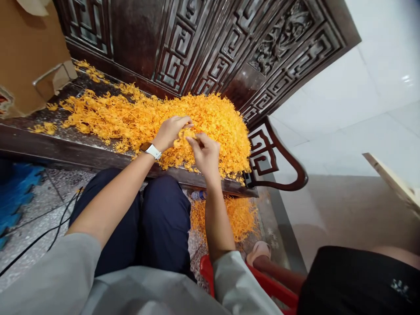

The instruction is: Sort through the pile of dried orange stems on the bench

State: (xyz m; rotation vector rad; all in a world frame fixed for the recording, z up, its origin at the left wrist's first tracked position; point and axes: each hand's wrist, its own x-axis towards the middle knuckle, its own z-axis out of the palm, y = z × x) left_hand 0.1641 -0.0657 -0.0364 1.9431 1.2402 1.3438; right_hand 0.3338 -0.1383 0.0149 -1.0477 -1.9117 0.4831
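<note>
A big heap of small orange plastic sprigs (216, 118) lies on the seat of a dark carved wooden bench (82, 151). Both hands work above the front of the heap. My left hand (170, 131), with a white watch on its wrist, has its fingers curled over one orange piece (183, 139). My right hand (205, 153) pinches the same piece from the other side, thumb and forefinger pressed together. The two hands meet over it.
More orange pieces (241, 216) lie on the floor under the bench edge. A cardboard box (22, 57) stands at the bench's left end. Another person's leg in black (354, 280) is at lower right, near a red stool (272, 286). A black cable (39, 236) crosses the speckled floor.
</note>
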